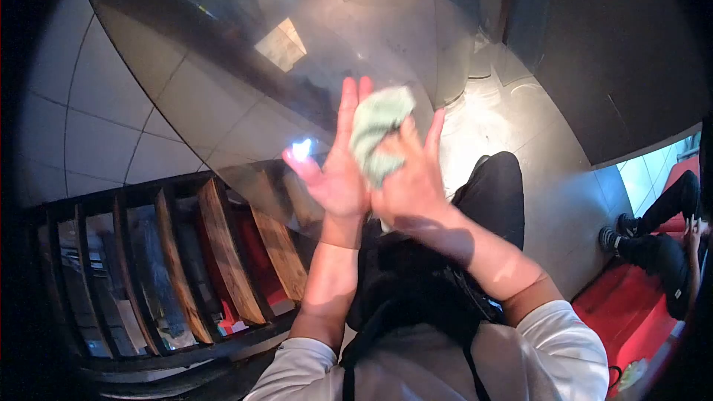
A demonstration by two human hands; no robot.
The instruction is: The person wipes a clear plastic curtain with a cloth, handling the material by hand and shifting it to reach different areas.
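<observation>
From where I stand, the right hand (414, 180) grips a pale green, crumpled fabric cloth (380, 113) — fingers folded over it. The left hand (338, 182) is spread open just left of the cloth; whether they touch, I can't tell. A flatter, evenly pressed cloth would probably wipe better. Below-left of the cloth — brown wooden slats (232, 252); far right, a smooth red seat (624, 297).

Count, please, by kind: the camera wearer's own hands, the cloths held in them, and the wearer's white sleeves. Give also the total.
Own hands, left hand and right hand: 2
Held pale green cloth: 1
White sleeves: 2
Total: 5
</observation>
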